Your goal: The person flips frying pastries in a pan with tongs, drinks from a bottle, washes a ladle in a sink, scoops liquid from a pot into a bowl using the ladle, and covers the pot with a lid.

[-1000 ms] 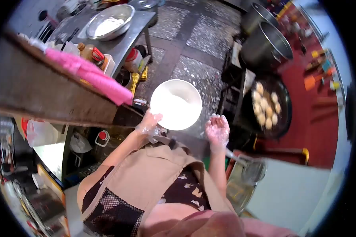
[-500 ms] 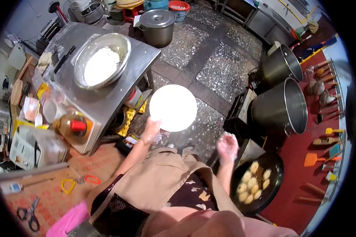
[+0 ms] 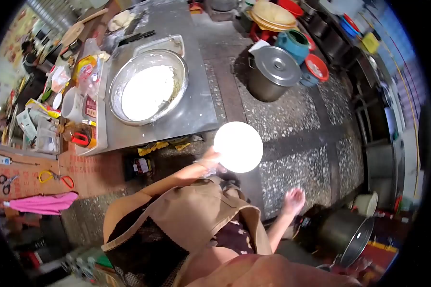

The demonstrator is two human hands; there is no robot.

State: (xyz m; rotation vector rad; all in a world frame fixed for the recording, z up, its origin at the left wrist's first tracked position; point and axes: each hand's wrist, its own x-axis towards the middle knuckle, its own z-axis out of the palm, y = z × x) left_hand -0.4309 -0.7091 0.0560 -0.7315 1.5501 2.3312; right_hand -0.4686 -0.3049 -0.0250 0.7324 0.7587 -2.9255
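With left hand, gripping by its edge a round white bowl, glaring bright near the counter's corner; with right hand, loosely curled, holding nothing.

A lidded pot stands on speckled floor beside a red-rimmed bucket.

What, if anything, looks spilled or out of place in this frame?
White smears mark the grey metal table beside the pale, dough-like lump; possibly stray flour, so slightly messy. Nothing else clearly stands out.
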